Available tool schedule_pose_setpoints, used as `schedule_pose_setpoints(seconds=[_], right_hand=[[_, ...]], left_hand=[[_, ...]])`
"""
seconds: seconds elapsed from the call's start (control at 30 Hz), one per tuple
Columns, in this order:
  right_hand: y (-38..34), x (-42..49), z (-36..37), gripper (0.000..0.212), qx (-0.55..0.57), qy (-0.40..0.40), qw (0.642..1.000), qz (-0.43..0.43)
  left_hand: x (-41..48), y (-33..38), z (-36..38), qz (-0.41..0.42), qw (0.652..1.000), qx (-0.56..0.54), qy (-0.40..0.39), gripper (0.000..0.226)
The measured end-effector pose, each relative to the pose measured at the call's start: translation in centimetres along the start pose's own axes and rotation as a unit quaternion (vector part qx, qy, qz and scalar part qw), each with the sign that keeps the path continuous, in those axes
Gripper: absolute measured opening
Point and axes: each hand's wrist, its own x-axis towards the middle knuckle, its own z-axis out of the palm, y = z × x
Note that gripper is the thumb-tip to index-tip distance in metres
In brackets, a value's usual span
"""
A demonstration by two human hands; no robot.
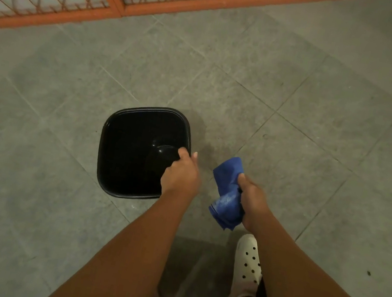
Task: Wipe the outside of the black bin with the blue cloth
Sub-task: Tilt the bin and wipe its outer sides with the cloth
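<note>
The black bin (pixel 126 151) stands upright on the tiled floor (pixel 302 101), well short of the orange gate (pixel 167 7) along the far edge. The left hand (pixel 181 175) grips its right rim, fingers curled over it. The right hand (pixel 252 200) clutches the bunched blue cloth (pixel 227 188) just beside the bin, not touching it.

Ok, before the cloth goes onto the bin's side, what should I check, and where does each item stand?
1. Left hand grips the black bin by its rim: ok.
2. Right hand holds the blue cloth: ok.
3. Cloth touching the bin's outside: not ok, they are apart.
4. Bin upright on the floor: ok.
5. Where the outer walls are dirty: cannot tell, the view from above hides them.
</note>
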Motion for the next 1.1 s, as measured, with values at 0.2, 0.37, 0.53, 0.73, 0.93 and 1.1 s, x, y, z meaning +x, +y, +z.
schedule_pose_setpoints(seconds=[0.2, 0.37, 0.53, 0.73, 0.93, 1.1], right_hand=[[0.0, -0.1, 1.0, 0.025, -0.035, -0.026, 0.998, -0.034], [0.1, -0.6, 1.8, 0.033, -0.094, -0.029, 0.993, -0.061], [0.5, -0.3, 2.8, 0.038, -0.191, -0.028, 0.977, -0.094], [1.6, -0.2, 4.0, 0.034, -0.270, -0.020, 0.949, -0.160], [3.1, 0.8, 4.4, 0.041, -0.354, 0.010, 0.914, -0.199], [4.4, 1.5, 5.4, 0.044, -0.379, 0.019, 0.900, -0.214]], left_hand=[[0.3, -1.4, -2.0, -0.006, 0.998, 0.020, 0.065, 0.036], [0.8, -2.5, -3.9, -0.033, 0.997, 0.000, 0.070, 0.029], [0.9, -3.3, -5.5, -0.062, 0.995, -0.021, 0.073, 0.027], [0.7, -5.3, -6.8, -0.078, 0.991, -0.083, 0.068, 0.026], [0.3, -7.2, -7.1, -0.044, 0.987, -0.151, 0.043, 0.031], [0.2, -8.7, -7.1, -0.006, 0.982, -0.189, 0.002, 0.054]])
